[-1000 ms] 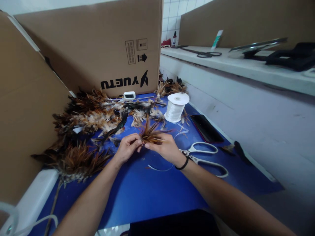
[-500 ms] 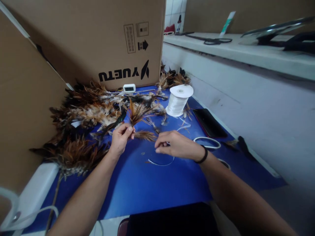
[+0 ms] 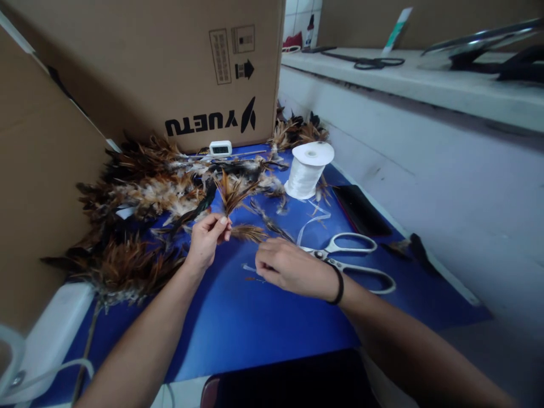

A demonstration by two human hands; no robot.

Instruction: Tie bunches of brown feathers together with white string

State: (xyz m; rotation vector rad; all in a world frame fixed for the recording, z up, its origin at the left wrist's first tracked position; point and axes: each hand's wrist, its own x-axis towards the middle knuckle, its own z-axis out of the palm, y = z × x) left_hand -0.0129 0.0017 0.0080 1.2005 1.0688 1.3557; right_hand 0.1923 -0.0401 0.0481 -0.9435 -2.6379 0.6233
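My left hand [image 3: 209, 238] pinches the base of a small bunch of brown feathers [image 3: 232, 195], whose tips fan upward. To its right, my right hand [image 3: 283, 265] is low over the blue surface with its fingers curled together; what they hold, if anything, is hidden. A thin white ribbon [image 3: 312, 220] runs from a white spool [image 3: 306, 170] down toward my right hand. White-handled scissors [image 3: 340, 258] lie beside and partly behind that hand. Another brown feather bunch [image 3: 249, 233] rests between my hands.
Piles of brown, black and cream feathers [image 3: 148, 192] cover the left and back of the blue table [image 3: 238, 334]. Behind stands a cardboard box [image 3: 140, 68]. A black phone-like object [image 3: 361, 209] lies at the right. Dark scissors [image 3: 369, 62] rest on the ledge [image 3: 425, 85].
My right hand has moved down and slightly left, exposing more of the scissors. The white ribbon has shifted with it. My left hand still pinches the feathers.
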